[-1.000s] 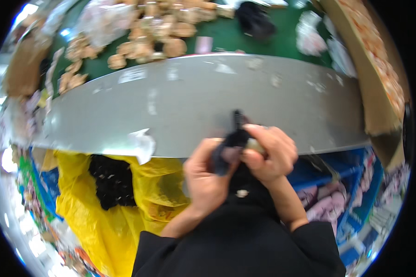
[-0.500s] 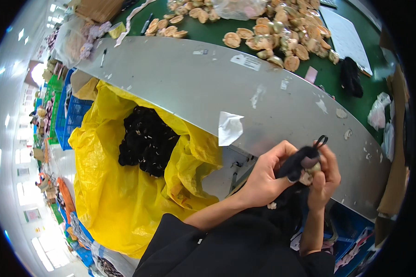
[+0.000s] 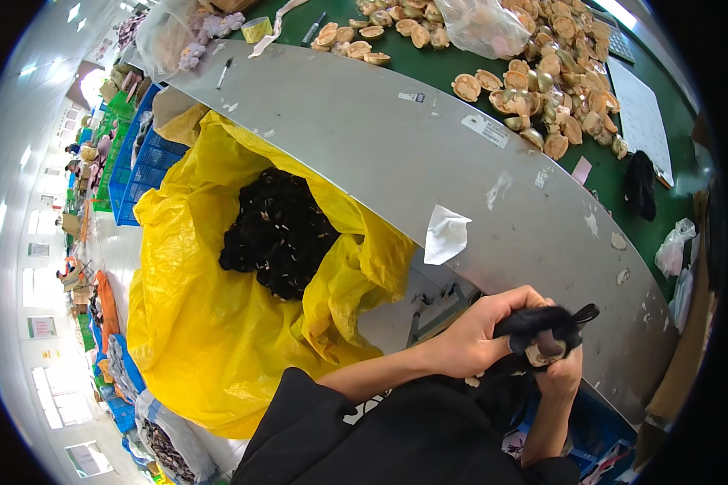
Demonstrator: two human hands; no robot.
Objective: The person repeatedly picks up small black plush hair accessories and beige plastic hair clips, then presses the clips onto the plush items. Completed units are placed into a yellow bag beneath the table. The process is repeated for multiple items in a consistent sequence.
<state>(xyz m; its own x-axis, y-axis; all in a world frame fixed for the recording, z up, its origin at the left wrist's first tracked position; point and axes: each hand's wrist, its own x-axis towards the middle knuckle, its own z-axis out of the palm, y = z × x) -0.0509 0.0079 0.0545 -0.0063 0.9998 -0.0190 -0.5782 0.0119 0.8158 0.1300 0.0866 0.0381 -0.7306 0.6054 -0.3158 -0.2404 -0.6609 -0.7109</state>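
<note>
Both hands hold a small black plush piece (image 3: 527, 323) above my lap, near the front edge of the metal table. It has a thin black cord loop at its right end, and a brownish and pale patch shows at its opening. My left hand (image 3: 473, 335) grips it from the left, fingers wrapped over the top. My right hand (image 3: 565, 373) pinches it from below on the right, with its fingers partly hidden. More black fabric lies beneath the hands, against my dark clothes. To the left, a yellow plastic sack (image 3: 210, 347) holds a heap of black plush pieces (image 3: 275, 230).
A grey metal table (image 3: 364, 121) curves across, with a white paper scrap (image 3: 446, 234) near its edge. Beyond, on a green surface, lie many beige-and-gold half shells (image 3: 554, 89), a clear bag (image 3: 481, 28), a white board (image 3: 643, 113) and a black plush piece (image 3: 641, 186). Blue crates (image 3: 150, 174) stand left.
The view has shifted, so table and sack sit differently in the picture. My hands have turned the plush piece; its loop now points right instead of up, and its opening faces me more.
</note>
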